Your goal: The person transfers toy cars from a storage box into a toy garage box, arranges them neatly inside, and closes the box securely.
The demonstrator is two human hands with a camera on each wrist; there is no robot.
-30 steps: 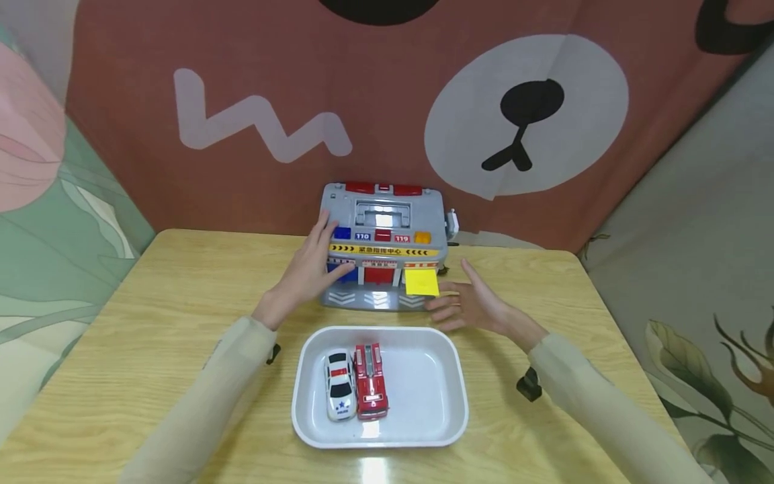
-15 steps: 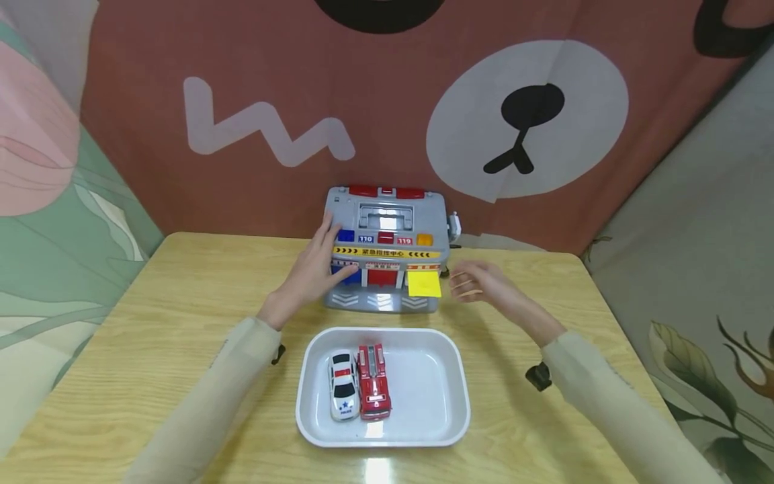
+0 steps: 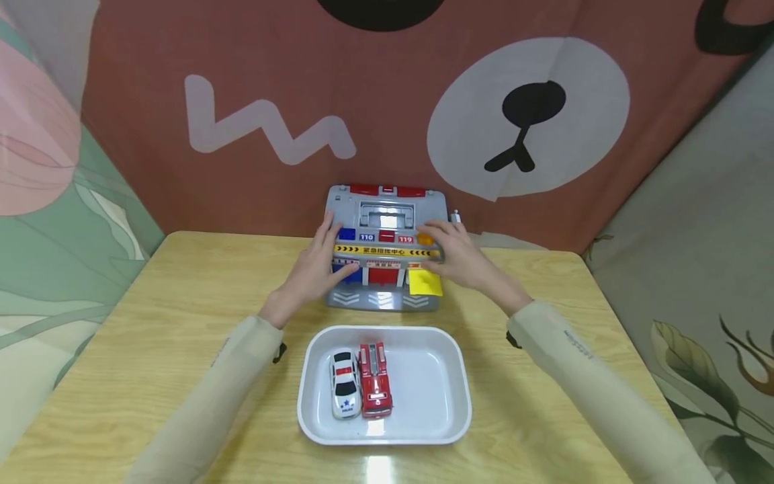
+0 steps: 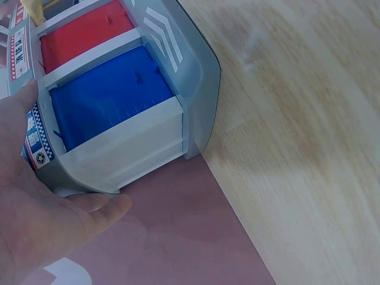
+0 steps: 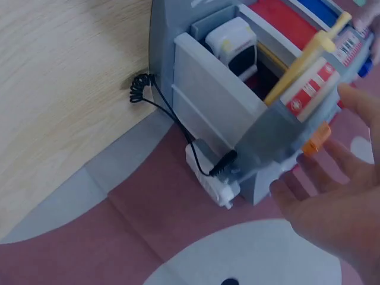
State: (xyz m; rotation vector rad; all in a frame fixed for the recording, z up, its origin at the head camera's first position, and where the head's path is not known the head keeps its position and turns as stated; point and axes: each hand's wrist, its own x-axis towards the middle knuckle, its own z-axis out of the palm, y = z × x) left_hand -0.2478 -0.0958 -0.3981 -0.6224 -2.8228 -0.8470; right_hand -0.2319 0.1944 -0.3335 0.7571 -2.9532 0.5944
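Note:
A grey toy garage (image 3: 363, 250), shaped like an emergency command centre, stands at the back of the table. My left hand (image 3: 310, 272) holds its left side, thumb on the front and fingers along the side wall. The blue door (image 4: 113, 95) and red door (image 4: 86, 35) are down. Raised and sticking outward is the yellow door (image 3: 426, 282); behind it, a white toy vehicle (image 5: 234, 47) sits in the right bay. My right hand (image 3: 462, 259) spreads over the roof's right edge by the orange light (image 5: 317, 138), fingers apart; contact is hard to tell.
In front stands a white tray (image 3: 429, 383) with a white police car (image 3: 345, 390) and a red fire truck (image 3: 375, 383) side by side. A white toy handset (image 5: 208, 175) with a black coiled cord (image 5: 139, 89) hangs on the garage's right side. A printed cloth (image 3: 387, 114) hangs behind.
My right hand drew back from below the yellow door, then rose and moved left onto the garage's upper right edge. The left hand stays at the left side.

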